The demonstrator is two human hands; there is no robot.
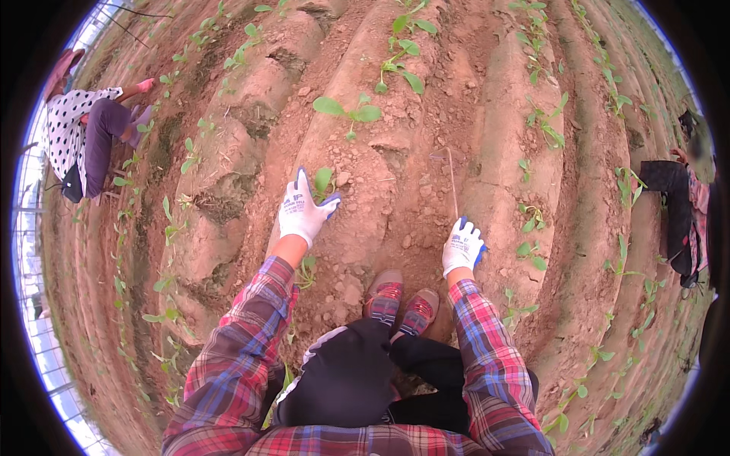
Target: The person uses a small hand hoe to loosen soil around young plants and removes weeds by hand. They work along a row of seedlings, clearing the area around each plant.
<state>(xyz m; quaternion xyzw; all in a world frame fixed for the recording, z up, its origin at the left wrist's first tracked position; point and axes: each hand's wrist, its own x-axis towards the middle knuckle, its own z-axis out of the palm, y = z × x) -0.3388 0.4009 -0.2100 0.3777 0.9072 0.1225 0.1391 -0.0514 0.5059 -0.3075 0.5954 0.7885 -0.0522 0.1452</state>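
Note:
My left hand (302,211), in a white glove with blue fingertips, is spread over a soil ridge, its thumb and forefinger on either side of a small green seedling (323,179). Whether it touches the leaves I cannot tell. My right hand (463,246), gloved alike, is closed around the near end of a thin rod-like tool (453,182), which reaches away over the furrow to a bent far end. A broad-leaved seedling (351,114) grows farther up the same ridge, with larger plants (402,62) beyond it.
Ridges with rows of seedlings run on both sides. A person in a dotted top (80,125) is low down at the far left; another person in dark trousers (676,216) is at the far right. My shoes (385,296) stand on the soil between my hands. Cracks and clods mark the left ridge (222,194).

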